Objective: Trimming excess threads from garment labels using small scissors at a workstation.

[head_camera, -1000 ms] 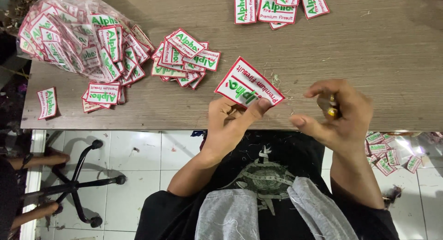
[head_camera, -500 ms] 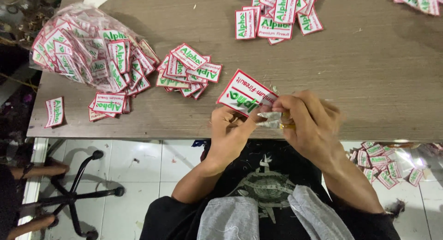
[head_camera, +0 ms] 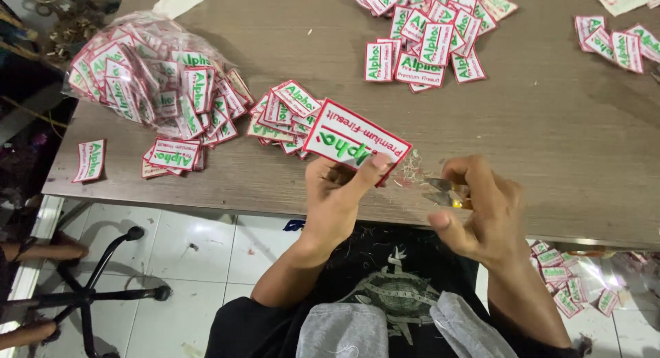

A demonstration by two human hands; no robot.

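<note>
White, red-bordered embroidered patch (head_camera: 356, 142) with green lettering is being pinched at its lower edge by the left hand (head_camera: 337, 200), fingers clamped, above the near edge of the brown wooden table (head_camera: 550, 124). Right of the patch, the right hand (head_camera: 481, 210) is closing fingers around small yellow-handled snips (head_camera: 450, 191).

Left hand (head_camera: 337, 196) raised, thumb and fingers pinched together (forearm angled inward); right hand (head_camera: 478, 210) curled closed, thumb extended.

Wooden table (head_camera: 550, 145) (scattered patches (head_camera: 426, 48))
</note>
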